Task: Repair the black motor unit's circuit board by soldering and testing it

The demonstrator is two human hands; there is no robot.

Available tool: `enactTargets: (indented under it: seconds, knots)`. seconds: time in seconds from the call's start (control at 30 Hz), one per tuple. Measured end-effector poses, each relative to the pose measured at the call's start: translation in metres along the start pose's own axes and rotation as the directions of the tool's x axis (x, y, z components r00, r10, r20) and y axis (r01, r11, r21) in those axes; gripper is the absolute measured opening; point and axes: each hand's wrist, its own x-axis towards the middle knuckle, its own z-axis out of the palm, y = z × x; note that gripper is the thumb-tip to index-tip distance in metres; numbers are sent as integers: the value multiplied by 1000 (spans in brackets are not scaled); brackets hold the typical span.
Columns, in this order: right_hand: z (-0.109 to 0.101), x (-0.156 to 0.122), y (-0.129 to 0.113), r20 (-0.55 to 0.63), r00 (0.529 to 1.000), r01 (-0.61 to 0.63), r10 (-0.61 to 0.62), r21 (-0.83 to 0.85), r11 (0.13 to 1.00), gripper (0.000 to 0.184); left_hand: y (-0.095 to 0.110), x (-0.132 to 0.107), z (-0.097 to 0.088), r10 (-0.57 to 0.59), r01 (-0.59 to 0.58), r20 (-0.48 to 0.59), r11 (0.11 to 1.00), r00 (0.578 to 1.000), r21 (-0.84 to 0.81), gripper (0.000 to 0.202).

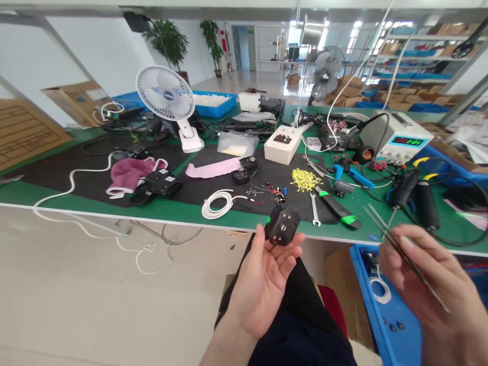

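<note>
My left hand [263, 274], palm up in front of the bench edge, holds a small black plastic housing [282, 226] on its fingers. Brass-coloured round spots and a bit of green show on the housing. Off to the right, my right hand [423, 274] grips a pair of metal tweezers [409, 262], whose tips point up and left. Just beyond the housing lie small electronic parts [280, 193] in red, blue and black. A coil of white cable [218, 205] rests left of them, and an open-ended wrench [314, 209] to their right.
Yellow-tipped small parts [305, 179] are heaped on the black mat. Soldering iron handles [427, 203] and a power supply [398, 137] stand on the right. A white fan [166, 95], a purple cloth [131, 175] and black housings [162, 183] occupy the left. Below the bench sits a blue bin [375, 325].
</note>
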Motion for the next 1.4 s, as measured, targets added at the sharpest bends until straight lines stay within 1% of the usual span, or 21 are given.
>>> enactTargets:
  seconds: [0.03, 0.07, 0.1, 0.13, 0.2, 0.23, 0.27, 0.33, 0.4, 0.43, 0.47, 0.57, 0.63, 0.77, 0.97, 1.2, 1.33, 1.4]
  knots:
    - [8, -14, -2, 109, 994, -23, 4, 178, 984, 18, -2, -1, 2, -7, 7, 6, 1000, 1000, -9, 47]
    - [16, -26, -3, 202, 979, -55, -12, 326, 944, 18, -3, -3, 4, -13, 13, 12, 1000, 1000, -15, 47]
    - [23, -36, -4, 278, 960, -83, -45, 433, 898, 23, -5, -5, 5, -18, 18, 16, 1000, 1000, -18, 47]
    - [29, -43, -4, 331, 940, -94, -85, 489, 867, 28, -6, -7, 7, -21, 21, 19, 1000, 1000, -19, 47]
    - [41, -52, -3, 382, 911, -75, -153, 518, 852, 33, -9, -11, 11, -25, 26, 19, 1000, 999, -14, 47]
    - [47, -56, -2, 370, 913, -41, -173, 505, 862, 34, -10, -12, 12, -26, 26, 16, 1000, 1000, -10, 47]
    - [54, -59, -1, 326, 927, 7, -184, 475, 880, 33, -12, -13, 14, -29, 29, 11, 1000, 1000, -7, 47]
    - [67, -64, -1, 167, 970, 108, -178, 361, 926, 25, -14, -15, 16, -33, 33, 3, 999, 999, -3, 46]
    - [78, -69, -2, 34, 981, 182, -193, 205, 962, 18, -17, -16, 18, -26, 26, -6, 1000, 1000, -2, 45]
    - [83, -70, -3, 8, 974, 223, -226, 123, 967, 17, -18, -16, 18, -14, 14, -9, 1000, 1000, -4, 44]
    - [87, -70, -4, 12, 960, 280, -281, 49, 959, 18, -19, -17, 19, 0, 0, -9, 1000, 1000, -6, 42]
    - [94, -67, -5, 79, 890, 455, -448, -124, 882, 23, -22, -18, 20, 9, -9, 3, 1000, 1000, -3, 41]
    - [96, -64, -4, 98, 858, 513, -503, -185, 838, 27, -23, -20, 21, -1, 1, 13, 1000, 1000, 3, 42]
    - [97, -62, -3, 92, 837, 545, -539, -219, 809, 26, -26, -21, 23, 10, -10, 11, 1000, 1000, 1, 40]
    - [95, -65, -3, 77, 843, 536, -532, -205, 819, 26, -29, -22, 23, 5, -5, 18, 1000, 1000, 5, 39]
    - [93, -64, -3, 107, 836, 549, -539, -191, 814, 27, -30, -24, 21, 15, -16, 12, 999, 1000, 33, 42]
    - [92, -65, -3, 117, 842, 540, -527, -203, 817, 26, -30, -26, 22, 8, -8, 5, 999, 1000, 43, 44]
    - [91, -65, -3, 132, 833, 554, -538, -208, 806, 27, -31, -27, 23, 8, -8, 8, 999, 1000, 47, 45]
